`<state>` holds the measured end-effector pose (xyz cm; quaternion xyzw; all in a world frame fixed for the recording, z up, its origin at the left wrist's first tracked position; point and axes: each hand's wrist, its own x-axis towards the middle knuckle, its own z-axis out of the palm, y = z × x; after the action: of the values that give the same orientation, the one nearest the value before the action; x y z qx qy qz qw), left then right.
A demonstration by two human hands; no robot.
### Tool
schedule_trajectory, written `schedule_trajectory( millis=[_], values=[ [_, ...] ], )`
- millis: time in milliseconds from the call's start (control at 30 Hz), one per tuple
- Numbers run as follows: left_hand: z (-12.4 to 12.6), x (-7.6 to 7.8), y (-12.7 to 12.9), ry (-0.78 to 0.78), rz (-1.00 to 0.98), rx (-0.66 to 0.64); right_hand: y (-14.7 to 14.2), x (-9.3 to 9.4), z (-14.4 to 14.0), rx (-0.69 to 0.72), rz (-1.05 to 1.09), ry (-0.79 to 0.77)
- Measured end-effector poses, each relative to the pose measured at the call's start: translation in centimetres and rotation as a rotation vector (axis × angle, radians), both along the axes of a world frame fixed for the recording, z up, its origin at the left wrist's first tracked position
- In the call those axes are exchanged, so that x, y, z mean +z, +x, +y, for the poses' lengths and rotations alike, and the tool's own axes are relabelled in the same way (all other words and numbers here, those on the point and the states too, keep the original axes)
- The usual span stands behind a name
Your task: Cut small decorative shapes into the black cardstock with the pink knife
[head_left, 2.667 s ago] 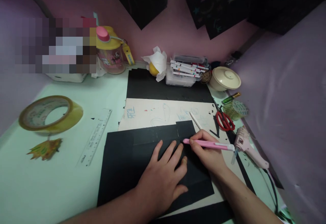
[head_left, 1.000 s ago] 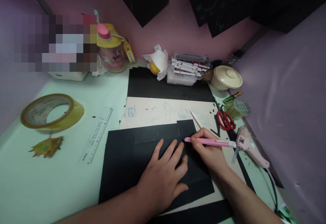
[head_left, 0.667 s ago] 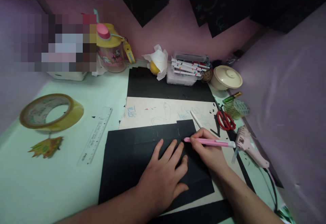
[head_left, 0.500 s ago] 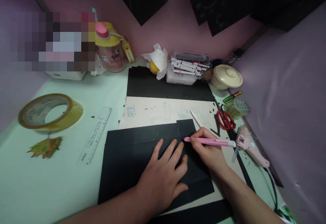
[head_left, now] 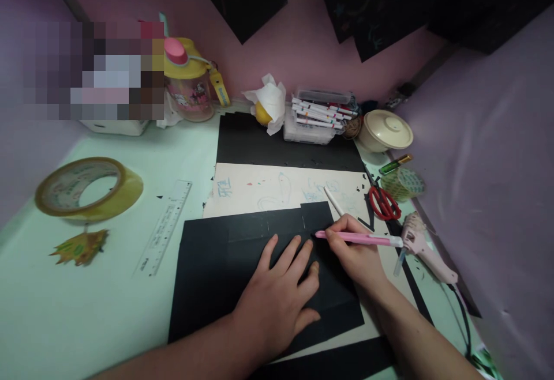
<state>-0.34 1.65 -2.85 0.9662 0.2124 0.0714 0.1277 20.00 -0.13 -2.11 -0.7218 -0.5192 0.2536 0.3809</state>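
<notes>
**Fingers pinch a pink cutter over black paper**

Fingers (head_left: 341,240) of the right hand (head_left: 355,256) are clamped together around the slim pink plastic craft knife (head_left: 359,239), gripping it close to its tip end. The knife's long axis runs almost level across the view, left to right, with a slight drop toward its white back end at the right. Its tip points left and meets the large black paper sheet (head_left: 208,270) near the sheet's upper right part, just below a raised square tab.

Beside it, the left hand (head_left: 277,299) lies palm down on the same black sheet, fingers spread apart and flat, holding nothing; its fingertips reach up close to the knife tip without touching it.

The black sheet rests on a cream card scribbled with blue marks (head_left: 277,187), which lies on the pale green tabletop (head_left: 86,311). To the right of the knife's back end sit a pink hot-glue gun (head_left: 422,247) and red-handled scissors (head_left: 383,202). A thin white stick (head_left: 333,201) lies on the cream card just above the right hand. Well off to the left are a clear plastic ruler (head_left: 167,225) and a big roll of brown packing tape (head_left: 89,188). At the back stands a box of white marker pens (head_left: 318,117).
</notes>
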Motion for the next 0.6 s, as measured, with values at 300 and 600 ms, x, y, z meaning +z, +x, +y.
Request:
schedule_trajectory(
  millis=[300, 600],
  values=[
    [-0.05, -0.09, 0.15, 0.002, -0.022, 0.008, -0.25, 0.40, 0.01, 0.043, 0.002, -0.014],
    [-0.05, 0.36, -0.10, -0.011, -0.003, -0.002, -0.20, 0.43, -0.02, 0.055, -0.019, -0.030]
  ],
)
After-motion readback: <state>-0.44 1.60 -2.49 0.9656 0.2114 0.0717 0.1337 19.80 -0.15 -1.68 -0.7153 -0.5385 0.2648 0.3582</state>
